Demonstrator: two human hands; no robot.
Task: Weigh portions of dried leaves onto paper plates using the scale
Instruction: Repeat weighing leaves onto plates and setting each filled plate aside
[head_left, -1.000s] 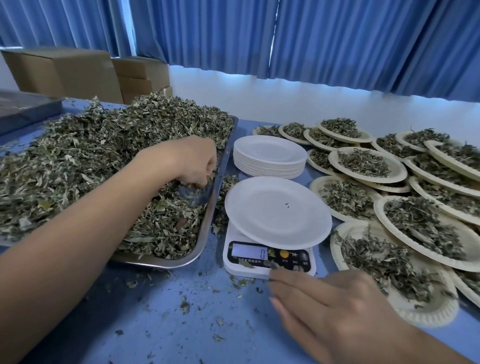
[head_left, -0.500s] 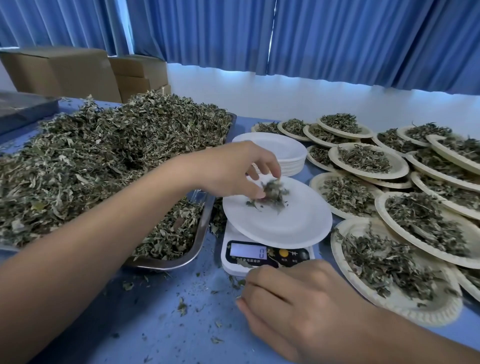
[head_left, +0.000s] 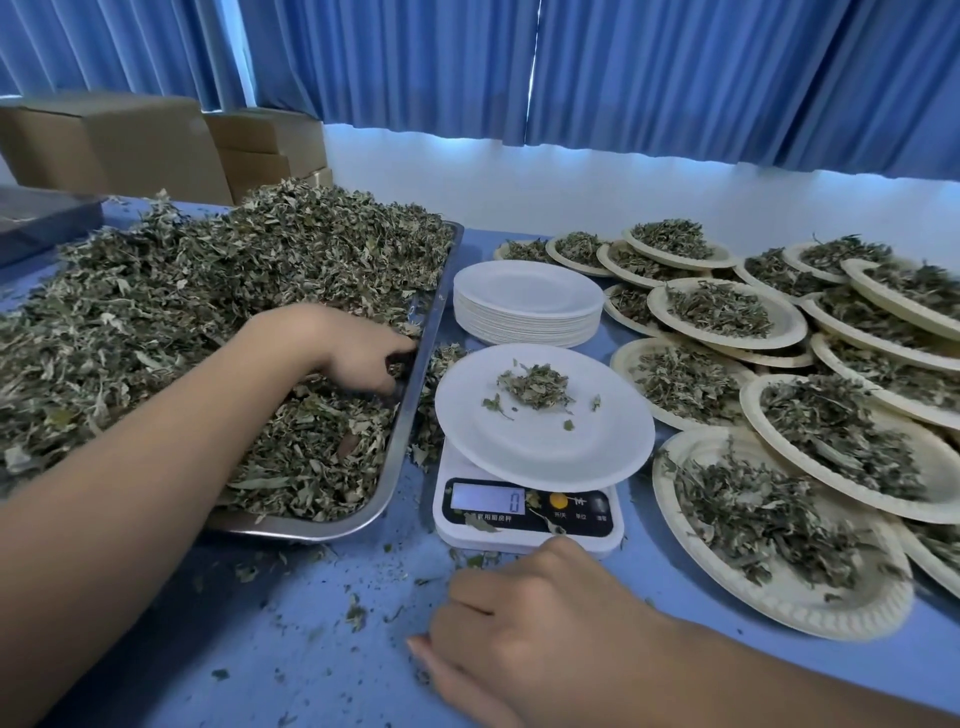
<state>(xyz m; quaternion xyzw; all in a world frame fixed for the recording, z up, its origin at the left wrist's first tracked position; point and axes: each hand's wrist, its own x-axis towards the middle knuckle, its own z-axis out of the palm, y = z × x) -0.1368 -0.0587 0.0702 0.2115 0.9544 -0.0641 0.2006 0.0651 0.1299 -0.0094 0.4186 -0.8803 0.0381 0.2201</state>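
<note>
The left hand (head_left: 358, 353) is inside the shallow steel tray (head_left: 415, 415), close to its right wall, and it lies on the big heap of dried green-grey leaves (head_left: 182, 312). Its fingers (head_left: 387, 382) bend down into the leaves and the tips are hidden, so I cannot tell if they close around a bunch.

Just beside the tray stands the white digital scale (head_left: 524, 530) (its display shows 0). On the scale sits a white round paper plate (head_left: 545, 452), and near the plate's far side lies a small pile of leaves (head_left: 535, 387) with a few loose bits around it. This pile is apart from both hands: the left hand is to its left, over the tray wall.

The right hand (head_left: 524, 629) rests on the blue tabletop (head_left: 260, 623) in front of the scale, one knuckle close to its front edge. Its fingers (head_left: 467, 603) are curled under the palm, and nothing shows in them.

Behind the scale is a stack of clean white plates (head_left: 524, 306). On the right, many beige paper plates (head_left: 727, 332) already carry leaves and overlap each other. Crumbs of leaf are scattered on the tabletop.
</note>
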